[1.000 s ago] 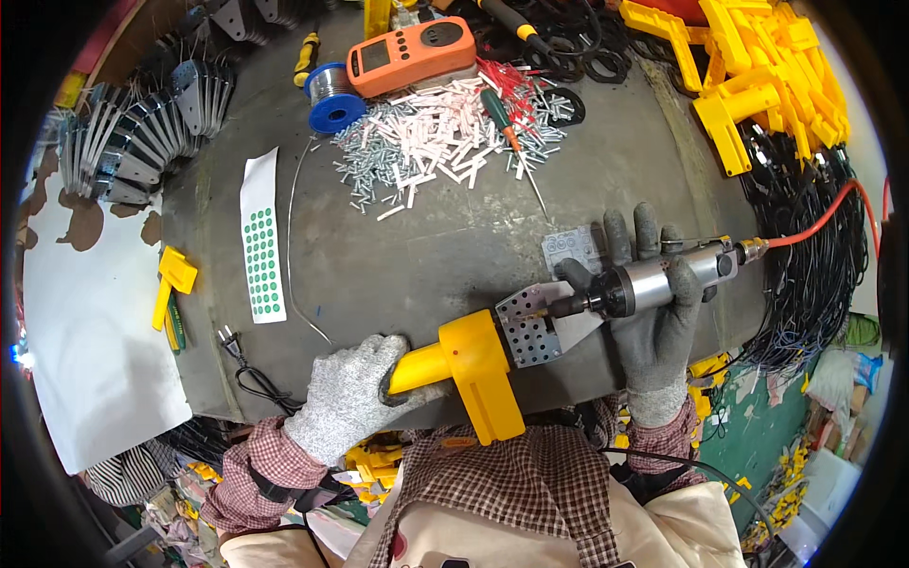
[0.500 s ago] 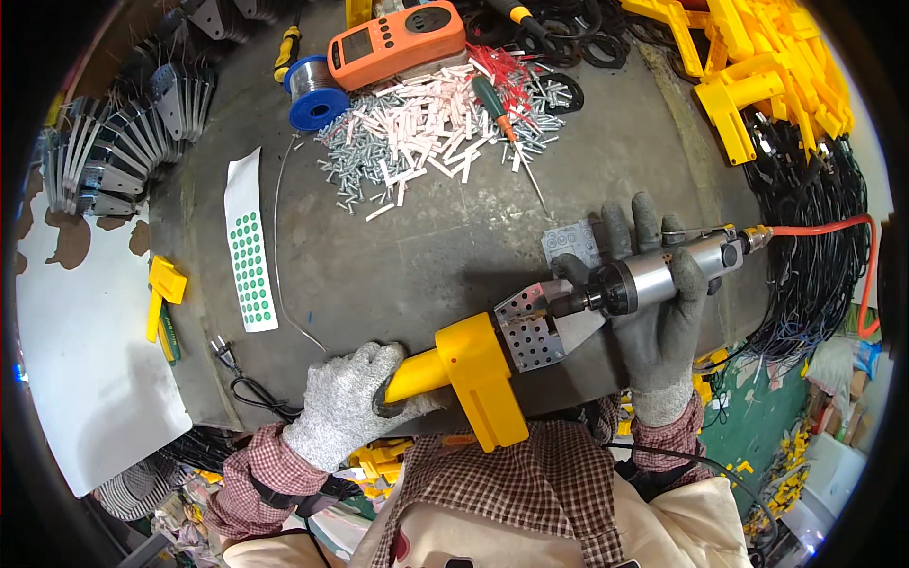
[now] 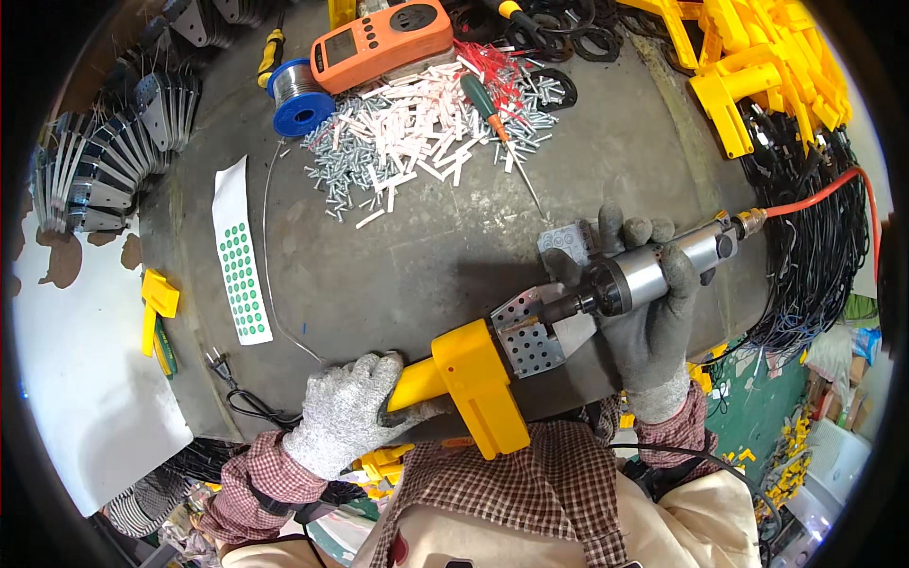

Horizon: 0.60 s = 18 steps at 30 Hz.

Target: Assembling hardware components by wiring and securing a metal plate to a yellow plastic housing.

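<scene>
My left hand (image 3: 346, 412), in a grey knit glove, is closed round the handle of a yellow plastic housing (image 3: 478, 383). A perforated metal plate (image 3: 532, 355) sticks out of the housing's right side. My right hand (image 3: 653, 355), gloved in grey, holds a silver air drill (image 3: 632, 281) lying across its palm and fingers. The drill's dark chuck points left at the metal plate; whether the bit touches it I cannot tell. Just beyond the chuck, a small grey embossed piece (image 3: 565, 241) lies on the table, partly behind my right fingers.
An orange air hose (image 3: 819, 199) leaves the drill rightward. Screws and pale sleeves (image 3: 407, 142) lie in a heap under a screwdriver (image 3: 488, 109), beside an orange meter (image 3: 379, 45) and solder spool (image 3: 301, 99). Yellow housings (image 3: 757, 76) and black cables (image 3: 814, 227) pile at right; a sticker sheet (image 3: 241, 260) lies left.
The fingers of my right hand have curled further round the air drill, and it has shifted slightly left. My left hand still grips the yellow housing in nearly the same place. The whole view has shifted slightly.
</scene>
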Each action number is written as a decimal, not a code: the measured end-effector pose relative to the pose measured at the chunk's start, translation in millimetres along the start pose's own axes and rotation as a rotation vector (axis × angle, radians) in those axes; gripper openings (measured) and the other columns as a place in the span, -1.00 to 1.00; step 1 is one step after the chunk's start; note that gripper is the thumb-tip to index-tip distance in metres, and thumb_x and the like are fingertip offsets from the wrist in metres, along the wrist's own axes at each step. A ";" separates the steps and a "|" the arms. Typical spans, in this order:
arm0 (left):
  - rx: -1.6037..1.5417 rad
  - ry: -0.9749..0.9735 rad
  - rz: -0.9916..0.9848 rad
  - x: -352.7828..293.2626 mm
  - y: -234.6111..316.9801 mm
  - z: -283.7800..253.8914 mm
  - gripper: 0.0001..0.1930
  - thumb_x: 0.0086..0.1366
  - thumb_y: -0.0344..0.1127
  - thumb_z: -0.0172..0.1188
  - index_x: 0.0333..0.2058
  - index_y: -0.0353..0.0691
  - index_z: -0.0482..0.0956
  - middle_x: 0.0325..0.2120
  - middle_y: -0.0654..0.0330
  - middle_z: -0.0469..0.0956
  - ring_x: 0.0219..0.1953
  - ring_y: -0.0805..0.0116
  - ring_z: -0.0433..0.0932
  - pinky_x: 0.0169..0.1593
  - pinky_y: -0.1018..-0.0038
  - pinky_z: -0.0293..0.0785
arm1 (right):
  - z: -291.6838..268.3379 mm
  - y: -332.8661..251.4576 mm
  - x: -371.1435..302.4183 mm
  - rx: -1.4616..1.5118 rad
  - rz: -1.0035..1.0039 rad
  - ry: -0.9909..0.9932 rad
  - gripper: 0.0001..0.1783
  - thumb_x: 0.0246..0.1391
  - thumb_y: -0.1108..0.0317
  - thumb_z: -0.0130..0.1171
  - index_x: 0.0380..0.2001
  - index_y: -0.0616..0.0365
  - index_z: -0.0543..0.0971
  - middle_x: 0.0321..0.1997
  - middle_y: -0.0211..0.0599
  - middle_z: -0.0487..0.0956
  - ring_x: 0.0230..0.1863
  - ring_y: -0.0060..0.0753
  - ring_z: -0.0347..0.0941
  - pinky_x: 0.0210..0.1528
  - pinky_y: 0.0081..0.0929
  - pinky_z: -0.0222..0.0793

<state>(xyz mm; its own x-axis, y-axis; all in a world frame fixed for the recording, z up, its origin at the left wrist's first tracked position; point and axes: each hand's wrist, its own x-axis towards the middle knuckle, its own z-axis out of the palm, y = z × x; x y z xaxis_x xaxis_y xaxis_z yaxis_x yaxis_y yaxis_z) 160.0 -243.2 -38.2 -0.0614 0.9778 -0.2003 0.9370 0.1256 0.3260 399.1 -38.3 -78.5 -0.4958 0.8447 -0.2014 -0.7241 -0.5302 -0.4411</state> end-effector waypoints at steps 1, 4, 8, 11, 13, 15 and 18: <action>0.001 0.001 -0.002 0.0 -1.2 0.1 -0.43 -0.04 0.16 0.51 -0.22 -0.15 0.59 -0.46 0.14 0.59 -0.53 0.06 0.62 -0.43 0.25 0.53 | 9.5 1.2 -3.2 0.005 -0.013 0.025 -0.59 0.25 0.30 0.15 0.16 -0.02 0.47 0.35 -0.17 0.42 0.51 0.01 0.10 0.39 0.59 -0.05; -0.032 0.031 0.030 -1.3 -4.6 2.8 -0.38 0.05 0.30 0.38 -0.20 -0.14 0.56 -0.51 0.16 0.52 -0.58 0.11 0.60 -0.47 0.25 0.52 | 14.3 0.3 -8.8 0.002 -0.037 0.042 -0.51 0.25 0.30 0.14 0.24 -0.05 0.41 0.41 -0.16 0.35 0.51 0.01 0.09 0.39 0.60 -0.07; -0.016 0.062 -0.005 -2.9 1.1 3.3 -0.42 -0.01 0.20 0.47 -0.21 -0.13 0.57 -0.46 0.14 0.56 -0.53 0.06 0.61 -0.44 0.25 0.53 | 8.9 -6.9 -14.0 -0.040 -0.080 0.032 -0.36 0.23 0.29 0.15 0.36 -0.09 0.26 0.50 -0.16 0.21 0.52 0.02 0.07 0.39 0.63 -0.10; -0.020 0.050 -0.038 -2.0 4.5 0.9 -0.42 -0.06 0.13 0.53 -0.21 -0.15 0.58 -0.43 0.11 0.60 -0.48 0.04 0.64 -0.41 0.26 0.54 | 3.3 -17.6 -28.8 -0.045 -0.068 0.062 -0.39 0.21 0.27 0.19 0.32 -0.08 0.32 0.47 -0.16 0.26 0.51 -0.02 0.10 0.38 0.66 -0.08; -0.039 0.042 -0.045 -3.8 1.7 2.1 -0.40 -0.08 0.13 0.54 -0.19 -0.15 0.58 -0.42 0.11 0.60 -0.48 0.07 0.64 -0.40 0.27 0.55 | 2.1 -19.6 -32.5 -0.024 -0.055 0.045 -0.41 0.19 0.26 0.21 0.29 -0.06 0.35 0.45 -0.16 0.28 0.50 -0.02 0.12 0.37 0.67 -0.06; -0.024 0.054 -0.028 -3.9 1.9 4.5 -0.39 -0.03 0.21 0.48 -0.19 -0.14 0.57 -0.44 0.14 0.58 -0.51 0.11 0.63 -0.43 0.27 0.54 | 3.4 -16.2 -31.3 0.001 -0.019 0.015 -0.42 0.20 0.27 0.20 0.28 -0.04 0.36 0.44 -0.15 0.30 0.50 -0.01 0.12 0.38 0.67 -0.10; -0.001 0.058 -0.015 -2.3 0.7 7.4 -0.38 0.02 0.30 0.41 -0.21 -0.14 0.57 -0.46 0.16 0.56 -0.54 0.16 0.63 -0.47 0.28 0.53 | 0.7 -16.1 -30.6 -0.012 -0.027 0.039 -0.42 0.21 0.27 0.20 0.29 -0.04 0.35 0.44 -0.14 0.30 0.50 0.00 0.11 0.38 0.67 -0.11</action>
<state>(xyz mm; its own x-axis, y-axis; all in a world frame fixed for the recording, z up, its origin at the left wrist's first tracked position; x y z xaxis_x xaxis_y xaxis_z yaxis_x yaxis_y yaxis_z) 163.4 -246.5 -44.4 -0.0952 0.9839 -0.1514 0.9356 0.1404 0.3240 425.7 -55.6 -64.6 -0.4569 0.8611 -0.2233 -0.7310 -0.5064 -0.4573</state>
